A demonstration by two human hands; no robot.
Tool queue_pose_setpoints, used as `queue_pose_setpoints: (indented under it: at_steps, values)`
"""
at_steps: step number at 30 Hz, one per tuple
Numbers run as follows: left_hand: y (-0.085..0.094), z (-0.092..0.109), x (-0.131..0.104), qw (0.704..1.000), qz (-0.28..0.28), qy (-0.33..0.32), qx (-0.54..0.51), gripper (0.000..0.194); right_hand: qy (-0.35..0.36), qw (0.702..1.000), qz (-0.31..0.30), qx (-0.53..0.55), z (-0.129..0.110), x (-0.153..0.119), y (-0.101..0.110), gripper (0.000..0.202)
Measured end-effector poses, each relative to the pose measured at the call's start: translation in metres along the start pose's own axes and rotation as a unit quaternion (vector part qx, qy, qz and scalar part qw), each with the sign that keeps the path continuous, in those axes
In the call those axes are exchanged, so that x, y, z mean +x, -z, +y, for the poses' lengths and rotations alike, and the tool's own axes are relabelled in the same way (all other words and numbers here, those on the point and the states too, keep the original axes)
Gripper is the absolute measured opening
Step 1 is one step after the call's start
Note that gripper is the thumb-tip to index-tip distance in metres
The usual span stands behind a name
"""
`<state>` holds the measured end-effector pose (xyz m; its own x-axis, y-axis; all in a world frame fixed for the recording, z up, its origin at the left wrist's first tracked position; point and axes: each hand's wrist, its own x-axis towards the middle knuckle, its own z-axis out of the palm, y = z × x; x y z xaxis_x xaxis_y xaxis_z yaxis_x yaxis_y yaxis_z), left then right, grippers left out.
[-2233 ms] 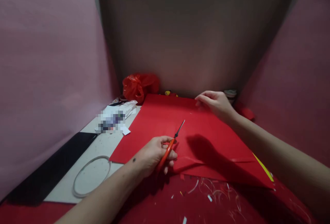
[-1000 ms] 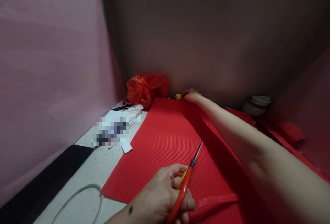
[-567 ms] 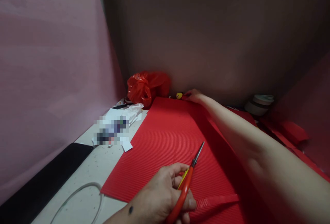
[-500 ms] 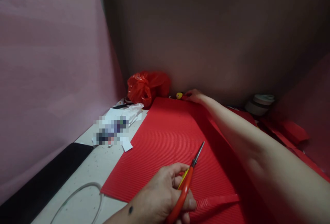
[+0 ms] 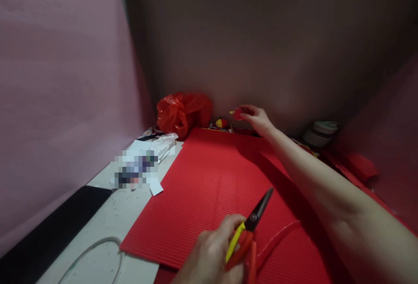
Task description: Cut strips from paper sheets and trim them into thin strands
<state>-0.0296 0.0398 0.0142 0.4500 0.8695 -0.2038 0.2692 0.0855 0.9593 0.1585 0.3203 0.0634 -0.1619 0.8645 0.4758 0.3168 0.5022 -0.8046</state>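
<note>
Low in the middle, my left hand [image 5: 212, 249] is closed around a pair of scissors [image 5: 253, 218] with orange and yellow handles, their dark blades pointing up and right. A thin red strip [image 5: 277, 236] runs right from beside the scissors; whether my fingers also grip it I cannot tell. My right hand [image 5: 257, 118] is stretched far forward, raised above the back edge of a ribbed red sheet [image 5: 202, 192]. Between its fingertips is a small red object [image 5: 238, 113] with a yellow tip, its exact kind unclear. A small red-and-yellow rounded thing [image 5: 221, 123] lies behind the sheet.
A knotted red plastic bag [image 5: 183, 112] sits at the back left. White paper pieces [image 5: 156, 186] and a white plastic bag [image 5: 163, 146] lie left of the sheet. A cable loop [image 5: 94, 245] is at the front left. A lidded container [image 5: 320, 133] and red scraps [image 5: 355, 164] are at right.
My right hand has lifted from the back edge with the small red object in its fingers. My left hand has turned the scissors, showing the blades broadside, and shifted slightly right.
</note>
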Motion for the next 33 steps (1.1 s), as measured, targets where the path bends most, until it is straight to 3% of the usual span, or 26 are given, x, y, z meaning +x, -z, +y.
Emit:
queue_pose_setpoints:
  at_steps: [4,10,13,16,20,23,25,27,31,33]
  values:
    - [0.004,0.004,-0.009,0.981,0.032,-0.051,0.185,0.066,0.01,0.98,-0.062,0.189,-0.024,-0.025,0.018,0.038]
    - [0.017,0.016,-0.008,0.891,0.11,-0.011,0.439,0.066,-0.016,0.954,-0.117,0.277,-0.068,-0.073,0.046,0.037]
    - [0.025,0.019,-0.005,0.854,0.149,0.013,0.499,0.061,-0.047,0.948,-0.128,0.287,-0.084,-0.104,0.058,0.043]
    - [0.033,0.022,-0.002,0.827,0.14,0.025,0.544,0.041,-0.073,0.933,-0.139,0.323,-0.092,-0.134,0.066,0.045]
    - [0.036,0.022,0.001,0.796,0.122,0.018,0.592,0.028,-0.083,0.887,-0.183,0.415,-0.099,-0.171,0.067,0.041]
    - [0.036,0.026,0.0,0.773,0.151,-0.001,0.616,0.03,-0.105,0.854,-0.203,0.467,-0.103,-0.194,0.064,0.034]
    - [0.035,0.035,-0.004,0.791,0.169,-0.025,0.588,0.034,-0.121,0.835,-0.211,0.493,-0.105,-0.209,0.06,0.031]
    - [0.033,0.05,-0.009,0.83,0.171,-0.053,0.528,0.035,-0.132,0.817,-0.215,0.518,-0.107,-0.223,0.055,0.03]
    - [0.025,0.09,-0.021,0.885,0.186,-0.153,0.399,0.032,-0.17,0.771,-0.203,0.579,-0.111,-0.247,0.045,0.031]
    - [0.018,0.109,-0.026,0.915,0.165,-0.185,0.32,0.032,-0.19,0.751,-0.204,0.598,-0.115,-0.257,0.04,0.032]
